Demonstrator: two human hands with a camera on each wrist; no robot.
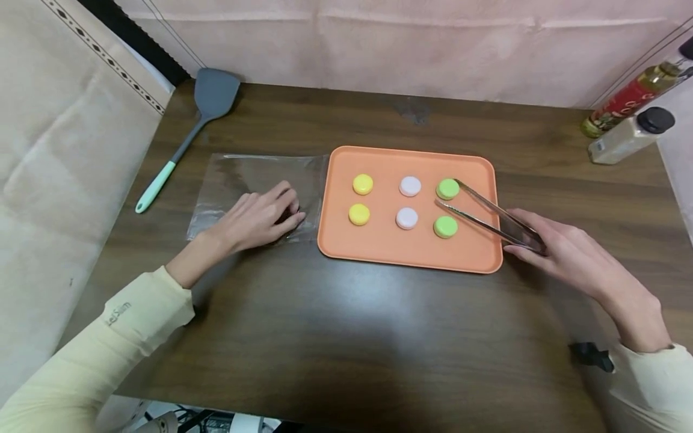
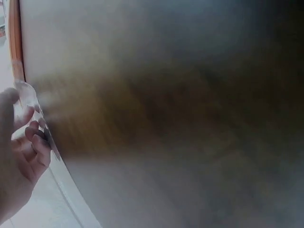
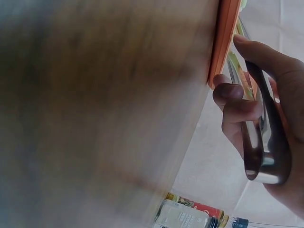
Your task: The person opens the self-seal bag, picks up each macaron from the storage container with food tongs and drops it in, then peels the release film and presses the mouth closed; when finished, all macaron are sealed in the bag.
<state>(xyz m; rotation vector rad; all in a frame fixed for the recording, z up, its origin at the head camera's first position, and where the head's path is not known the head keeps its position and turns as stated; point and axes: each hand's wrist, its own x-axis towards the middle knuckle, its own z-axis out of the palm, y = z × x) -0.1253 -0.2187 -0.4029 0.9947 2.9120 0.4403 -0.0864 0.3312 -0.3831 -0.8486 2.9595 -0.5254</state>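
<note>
My right hand (image 1: 576, 255) grips metal tongs (image 1: 479, 219) near their bent end. Their arms are spread, with the tips at the right and lower edges of the upper green disc (image 1: 447, 189). The lower green disc (image 1: 445, 227) lies just below the tongs. An orange tray (image 1: 411, 255) also bears two white discs (image 1: 409, 186) and two yellow discs (image 1: 363, 184). My left hand (image 1: 254, 219), its fingers loosely bent, rests on a clear plastic bag (image 1: 216, 195) beside the tray. The left wrist view shows some clear film near the thumb.
A spatula (image 1: 216, 93) with a grey head and mint handle lies at the back left. At the back right stand a red-labelled bottle (image 1: 622, 102) and a black-capped jar (image 1: 622, 141). Cloth hangs behind the wooden table (image 1: 335, 337).
</note>
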